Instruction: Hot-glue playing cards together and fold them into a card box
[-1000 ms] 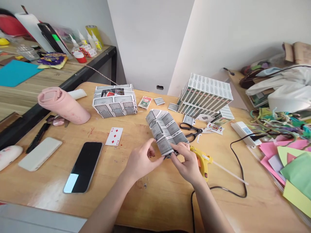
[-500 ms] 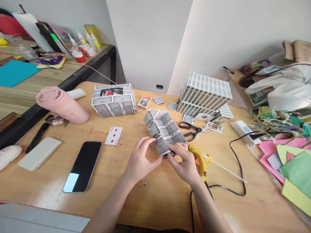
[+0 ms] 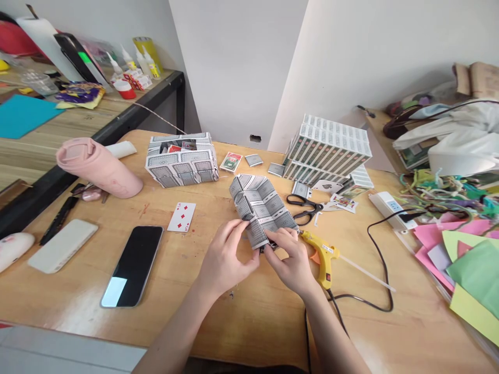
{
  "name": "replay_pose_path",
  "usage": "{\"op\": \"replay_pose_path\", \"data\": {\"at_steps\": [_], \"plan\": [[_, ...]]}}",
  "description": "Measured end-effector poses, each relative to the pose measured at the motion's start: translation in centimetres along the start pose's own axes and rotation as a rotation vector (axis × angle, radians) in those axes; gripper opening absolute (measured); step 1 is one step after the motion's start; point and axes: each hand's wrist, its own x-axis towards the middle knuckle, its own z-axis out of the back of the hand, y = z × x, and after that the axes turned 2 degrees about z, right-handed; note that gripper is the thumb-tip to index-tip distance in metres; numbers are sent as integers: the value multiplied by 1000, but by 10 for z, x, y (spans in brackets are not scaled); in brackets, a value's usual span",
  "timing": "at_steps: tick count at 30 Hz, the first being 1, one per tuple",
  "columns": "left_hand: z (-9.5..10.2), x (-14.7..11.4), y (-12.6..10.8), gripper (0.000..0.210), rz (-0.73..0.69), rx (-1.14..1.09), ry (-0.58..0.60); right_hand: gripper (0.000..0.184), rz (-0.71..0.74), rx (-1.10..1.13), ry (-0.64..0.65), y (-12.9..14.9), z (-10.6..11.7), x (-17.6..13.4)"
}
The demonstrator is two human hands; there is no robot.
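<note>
An open-topped box made of grey-backed playing cards (image 3: 268, 200) lies tilted on the table in front of me. My left hand (image 3: 228, 257) grips its near left side, fingers on the wall and thumb at the near corner. My right hand (image 3: 292, 259) pinches the same near end, its fingers partly inside the box. The fingertips almost meet at that corner, and the underside is hidden. Just right of my right hand lies a yellow glue gun (image 3: 325, 254) with a glue stick in its back. Black-handled scissors (image 3: 306, 206) rest beyond it.
Behind stand a finished-looking card box (image 3: 181, 166) and stacked card packs (image 3: 327, 148). To the left are a three of diamonds (image 3: 181, 216), a phone (image 3: 132, 266), a power bank (image 3: 62, 245) and a pink tumbler (image 3: 99, 169). A power strip (image 3: 392, 210) and coloured paper (image 3: 475, 270) sit right.
Both hands keep their hold on the card box. The right fingers have shifted slightly left along its near end; otherwise the view has only drifted a little.
</note>
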Motion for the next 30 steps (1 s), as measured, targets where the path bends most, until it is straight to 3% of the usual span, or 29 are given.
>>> {"op": "replay_pose_path", "data": {"at_steps": [9, 19, 30], "plan": [[3, 0, 2, 46, 24, -36, 40, 20, -25, -8, 11, 2, 1, 1], [-6, -2, -5, 48, -60, 179, -101, 20, -34, -10, -55, 8, -8, 2], [-8, -2, -11, 62, 187, 124, 10, 21, -105, -9, -55, 22, -26, 4]]}}
